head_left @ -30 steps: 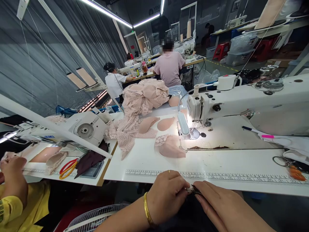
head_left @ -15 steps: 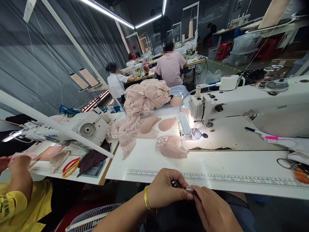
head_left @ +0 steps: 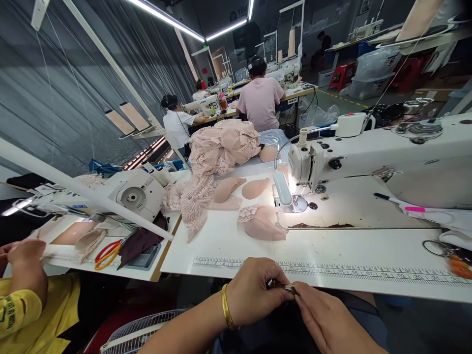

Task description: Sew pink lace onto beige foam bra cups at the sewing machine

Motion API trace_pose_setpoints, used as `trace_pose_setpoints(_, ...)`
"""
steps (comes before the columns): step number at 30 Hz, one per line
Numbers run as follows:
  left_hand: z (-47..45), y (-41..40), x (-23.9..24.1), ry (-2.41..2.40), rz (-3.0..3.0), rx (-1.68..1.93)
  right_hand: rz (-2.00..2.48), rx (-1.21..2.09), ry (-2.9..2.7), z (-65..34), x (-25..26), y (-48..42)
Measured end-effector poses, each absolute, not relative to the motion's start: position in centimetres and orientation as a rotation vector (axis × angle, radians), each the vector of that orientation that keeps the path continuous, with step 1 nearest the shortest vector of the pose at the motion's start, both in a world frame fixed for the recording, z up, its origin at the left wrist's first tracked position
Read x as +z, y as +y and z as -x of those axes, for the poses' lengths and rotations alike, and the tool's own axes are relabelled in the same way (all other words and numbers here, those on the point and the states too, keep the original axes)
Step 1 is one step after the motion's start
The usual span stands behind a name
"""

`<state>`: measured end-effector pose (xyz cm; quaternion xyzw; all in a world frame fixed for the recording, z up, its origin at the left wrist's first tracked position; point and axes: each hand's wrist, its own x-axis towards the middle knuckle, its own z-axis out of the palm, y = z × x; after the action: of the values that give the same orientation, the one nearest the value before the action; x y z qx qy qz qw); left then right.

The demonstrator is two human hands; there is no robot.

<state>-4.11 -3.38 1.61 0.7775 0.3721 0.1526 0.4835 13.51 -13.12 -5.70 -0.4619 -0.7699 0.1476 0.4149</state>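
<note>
My left hand [head_left: 254, 295], with a gold bangle on its wrist, and my right hand [head_left: 326, 317] meet below the front edge of the white sewing table [head_left: 332, 258]. Both pinch a small metal piece [head_left: 285, 286] between their fingertips, over dark fabric in my lap. What the piece is cannot be told. On the table beyond lies a pink lace bra cup [head_left: 261, 222], next to the needle of the white sewing machine [head_left: 368, 157].
A ruler strip [head_left: 368, 273] runs along the table's front edge. More pink cups [head_left: 239, 188] and a lace pile [head_left: 221, 145] lie farther back. A pen [head_left: 396, 202] and scissors [head_left: 446, 250] sit at the right. A co-worker's hand [head_left: 24, 260] is at the left by red-yellow scissors [head_left: 106, 253].
My hands have stayed together at the table edge, fingers shifting slightly on the small metal piece. The co-worker's hand at the left has moved a little.
</note>
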Motion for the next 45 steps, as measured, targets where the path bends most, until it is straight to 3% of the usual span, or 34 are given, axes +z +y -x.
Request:
trace_pose_setpoints(2, 4.2, -3.4, 1.7, 0.893, -1.886, 0.375, 1.169, 0.539, -1.876, -13.5, -5.4, -13.3)
trace_pose_setpoints(10, 4.1, -3.4, 1.5, 0.885, -1.954, 0.362, 1.239, 0.454, -1.952, -13.7, -5.1, -13.4)
trace_pose_setpoints(18, 4.0, -3.6, 1.2, 0.901, -1.855, 0.441, 1.270, 0.675, -1.836, -14.8, -3.5, -13.2)
trace_pose_setpoints(28, 4.1, -3.7, 1.6, 0.871, -2.046, 0.503, 1.391, 0.701, -2.006, -16.0, -0.3, -13.8)
trace_pose_setpoints(37, 4.4, -4.7, 0.5, 0.725, -2.515, 0.683, 1.383, 0.397, -2.139, -15.7, -1.1, -13.1)
trace_pose_setpoints(45, 4.2, -4.0, 0.9, 0.960, -1.780, 0.497, 1.321, -0.048, -1.911, -13.1, -6.2, -13.5)
